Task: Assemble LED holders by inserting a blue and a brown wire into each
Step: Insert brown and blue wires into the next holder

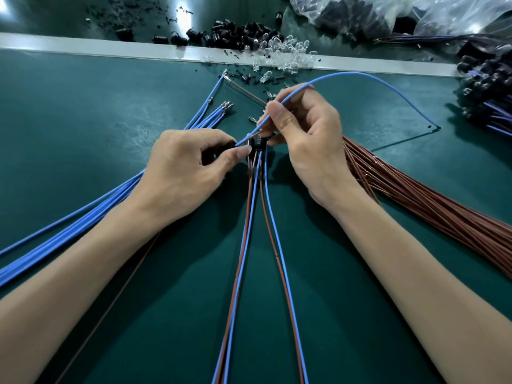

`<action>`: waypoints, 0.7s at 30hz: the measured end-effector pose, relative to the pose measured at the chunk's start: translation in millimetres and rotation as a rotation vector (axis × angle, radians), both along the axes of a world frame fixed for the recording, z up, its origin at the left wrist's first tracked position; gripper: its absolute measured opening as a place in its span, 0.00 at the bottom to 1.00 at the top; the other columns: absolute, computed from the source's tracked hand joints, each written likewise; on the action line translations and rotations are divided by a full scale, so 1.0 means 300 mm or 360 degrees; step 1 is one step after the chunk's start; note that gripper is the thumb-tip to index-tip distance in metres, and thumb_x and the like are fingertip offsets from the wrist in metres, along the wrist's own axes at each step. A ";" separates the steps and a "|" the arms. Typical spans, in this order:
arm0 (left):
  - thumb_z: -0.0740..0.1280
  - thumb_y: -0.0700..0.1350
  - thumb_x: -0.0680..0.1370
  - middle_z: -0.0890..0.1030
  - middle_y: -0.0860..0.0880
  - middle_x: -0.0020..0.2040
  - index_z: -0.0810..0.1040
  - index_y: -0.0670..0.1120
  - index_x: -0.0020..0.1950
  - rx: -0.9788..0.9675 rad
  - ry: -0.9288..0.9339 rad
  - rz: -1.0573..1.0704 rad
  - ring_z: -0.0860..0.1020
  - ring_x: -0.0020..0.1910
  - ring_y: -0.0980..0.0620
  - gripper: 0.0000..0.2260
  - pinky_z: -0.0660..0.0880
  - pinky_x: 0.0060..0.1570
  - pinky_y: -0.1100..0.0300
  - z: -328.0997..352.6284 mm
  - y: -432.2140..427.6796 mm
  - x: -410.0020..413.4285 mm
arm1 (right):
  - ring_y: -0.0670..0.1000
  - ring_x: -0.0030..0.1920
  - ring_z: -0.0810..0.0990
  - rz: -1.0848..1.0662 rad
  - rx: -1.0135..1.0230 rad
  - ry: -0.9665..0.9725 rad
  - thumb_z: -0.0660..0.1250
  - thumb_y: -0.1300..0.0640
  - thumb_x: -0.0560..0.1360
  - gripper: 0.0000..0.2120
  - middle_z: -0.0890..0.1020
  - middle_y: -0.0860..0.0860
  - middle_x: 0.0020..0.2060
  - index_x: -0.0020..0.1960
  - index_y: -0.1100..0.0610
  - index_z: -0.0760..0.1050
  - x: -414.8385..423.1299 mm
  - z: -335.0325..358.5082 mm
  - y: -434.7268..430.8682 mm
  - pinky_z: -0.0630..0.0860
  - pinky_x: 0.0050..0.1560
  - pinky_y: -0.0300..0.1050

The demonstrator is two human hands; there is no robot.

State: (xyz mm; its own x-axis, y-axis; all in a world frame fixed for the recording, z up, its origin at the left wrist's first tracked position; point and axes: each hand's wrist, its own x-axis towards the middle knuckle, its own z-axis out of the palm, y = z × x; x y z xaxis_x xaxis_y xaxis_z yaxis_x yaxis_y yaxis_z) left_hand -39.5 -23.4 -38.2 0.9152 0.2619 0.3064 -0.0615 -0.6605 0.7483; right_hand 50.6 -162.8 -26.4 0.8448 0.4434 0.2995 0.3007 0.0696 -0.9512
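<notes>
My left hand pinches a small black LED holder between thumb and fingers over the green mat. My right hand pinches a single blue wire near its tip, and the tip points into the holder. That wire arcs up and right, ending on the mat at the right. Under my right fingers sit black holders with blue and brown wires running down toward me. A loose bundle of blue wires lies left, a thick bundle of brown wires right.
Loose black holders and clear LEDs are heaped along a white strip at the back. Plastic bags sit at the top right, and a pile of assembled holders with wires at the right edge. One brown wire passes under my left forearm.
</notes>
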 end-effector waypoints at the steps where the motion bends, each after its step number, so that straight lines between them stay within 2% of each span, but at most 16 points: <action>1: 0.70 0.49 0.76 0.79 0.45 0.30 0.82 0.45 0.42 0.0001 0.0002 0.0000 0.74 0.30 0.46 0.08 0.71 0.33 0.51 -0.001 0.000 0.000 | 0.43 0.34 0.81 0.0003 -0.0005 0.0000 0.65 0.61 0.77 0.07 0.81 0.45 0.32 0.43 0.52 0.72 0.000 0.000 -0.001 0.75 0.36 0.36; 7: 0.69 0.50 0.75 0.79 0.46 0.30 0.82 0.46 0.42 -0.0014 -0.0020 -0.0001 0.75 0.29 0.47 0.09 0.71 0.33 0.51 0.002 -0.002 -0.001 | 0.44 0.34 0.81 -0.0043 0.0064 0.0023 0.65 0.61 0.77 0.06 0.81 0.46 0.33 0.43 0.53 0.73 -0.004 0.003 -0.004 0.76 0.36 0.37; 12: 0.69 0.52 0.75 0.79 0.46 0.30 0.82 0.47 0.42 -0.0010 -0.0023 0.0009 0.76 0.30 0.45 0.09 0.73 0.33 0.50 0.005 -0.003 0.001 | 0.43 0.32 0.80 -0.0172 0.0186 0.0069 0.64 0.62 0.78 0.07 0.80 0.45 0.32 0.43 0.53 0.71 -0.005 0.009 -0.001 0.75 0.32 0.35; 17: 0.69 0.52 0.75 0.79 0.45 0.30 0.81 0.46 0.41 -0.0017 -0.0004 0.0030 0.76 0.30 0.43 0.10 0.73 0.33 0.49 0.009 -0.005 0.002 | 0.44 0.34 0.81 -0.0035 0.0150 0.0110 0.66 0.62 0.77 0.06 0.81 0.46 0.33 0.43 0.53 0.72 0.002 0.008 -0.002 0.75 0.34 0.36; 21: 0.68 0.53 0.75 0.79 0.46 0.30 0.81 0.47 0.41 -0.0044 0.0002 0.0028 0.76 0.30 0.44 0.11 0.73 0.33 0.50 0.015 -0.009 0.001 | 0.46 0.35 0.81 0.0020 0.0203 0.0187 0.71 0.62 0.72 0.09 0.81 0.46 0.34 0.45 0.53 0.72 0.004 0.006 -0.007 0.75 0.36 0.37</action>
State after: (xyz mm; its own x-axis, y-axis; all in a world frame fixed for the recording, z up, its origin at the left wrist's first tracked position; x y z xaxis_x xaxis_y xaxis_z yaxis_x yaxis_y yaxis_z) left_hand -39.3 -26.2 -33.7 0.9108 0.2864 0.2975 -0.0489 -0.6407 0.7662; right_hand 51.7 -165.0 -24.5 0.8719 0.4190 0.2537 0.1863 0.1954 -0.9629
